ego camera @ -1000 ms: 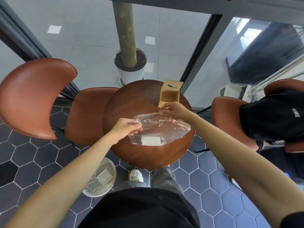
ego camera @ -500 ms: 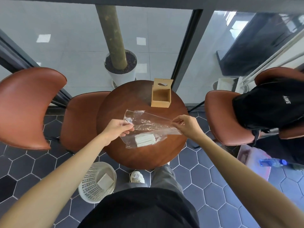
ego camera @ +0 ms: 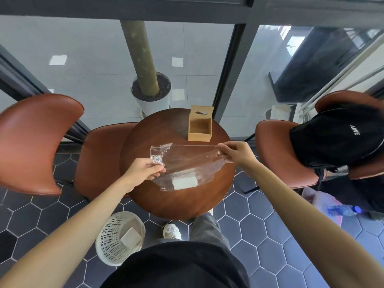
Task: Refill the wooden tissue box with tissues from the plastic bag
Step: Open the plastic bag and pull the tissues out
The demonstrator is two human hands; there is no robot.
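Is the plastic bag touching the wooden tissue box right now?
Apart. The head view shows bare table between the plastic bag top edge and the wooden tissue box.

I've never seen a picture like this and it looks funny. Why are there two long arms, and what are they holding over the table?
The camera sits on a person's head, looking down, so you see their own arms. The left hand and right hand each pinch an end of a clear plastic bag, stretched above the round table. A white stack of tissues lies inside the bag. Behind it stands an open, empty wooden tissue box. A white basket sits on the floor.
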